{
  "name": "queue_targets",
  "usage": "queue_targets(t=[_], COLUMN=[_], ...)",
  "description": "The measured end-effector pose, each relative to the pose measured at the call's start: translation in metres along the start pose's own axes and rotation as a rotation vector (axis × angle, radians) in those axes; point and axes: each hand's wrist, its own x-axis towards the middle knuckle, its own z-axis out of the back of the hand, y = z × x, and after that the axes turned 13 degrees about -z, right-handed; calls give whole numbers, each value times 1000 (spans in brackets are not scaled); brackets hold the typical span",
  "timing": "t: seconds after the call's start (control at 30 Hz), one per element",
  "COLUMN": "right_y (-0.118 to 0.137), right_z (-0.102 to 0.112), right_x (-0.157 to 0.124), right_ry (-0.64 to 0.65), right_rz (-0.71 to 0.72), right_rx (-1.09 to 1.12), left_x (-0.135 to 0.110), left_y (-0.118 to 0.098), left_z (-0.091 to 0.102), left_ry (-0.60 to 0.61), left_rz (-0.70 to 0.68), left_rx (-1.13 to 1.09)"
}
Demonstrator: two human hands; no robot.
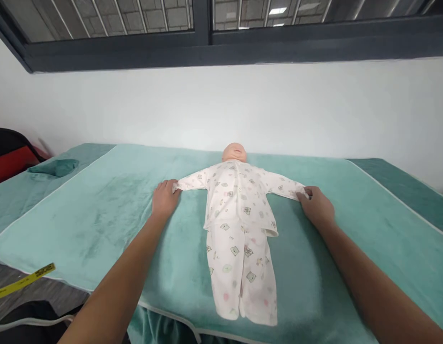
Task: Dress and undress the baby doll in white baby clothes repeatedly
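Observation:
A baby doll [234, 152] lies on its back on a mint-green blanket, dressed in a white long-sleeved top [235, 193] and matching trousers [241, 272] with small printed figures. Both sleeves are stretched out sideways. My left hand [165, 198] pinches the cuff of the sleeve on the left. At the other side my right hand [317, 206] grips the cuff of the opposite sleeve between thumb and fingers. The doll's hands and feet are hidden by the clothes.
The mint blanket [110, 200] with pale edging covers a darker green one [404, 186]. Behind rises a white wall [224, 105] below a dark-framed window [203, 48]. A red and black bag [13, 155] is at far left, and a yellow strip [24, 283] at lower left.

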Motion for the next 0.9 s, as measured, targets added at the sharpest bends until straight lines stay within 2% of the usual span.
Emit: queue_targets(t=[0.1,0.27,0.4,0.5,0.6,0.7,0.8,0.9], right_y=[1,3,5,10,17,25,34,46], right_z=[-4,-6,2,9,7,0,-6,-11], right_x=[15,27,15,-4,-30,-62,-92,-116], right_ry=[-9,-118,-162,-152,-28,197,397,492], right_rz=[49,-27,-9,68,210,341,299,172], right_rx=[81,206,236,267,280,319,473,596], left_x=[1,-5,-9,-11,-20,-37,-58,-68], left_y=[1,2,-3,-9,-25,-55,-91,-113], left_z=[-2,-3,2,11,14,7,-1,4], left_ry=[-25,-85,-126,-181,-225,-205,-129,-69], left_rz=[26,104,141,164,163,154,121,168], left_rx=[9,18,-2,-39,-149,-358,-543,-835])
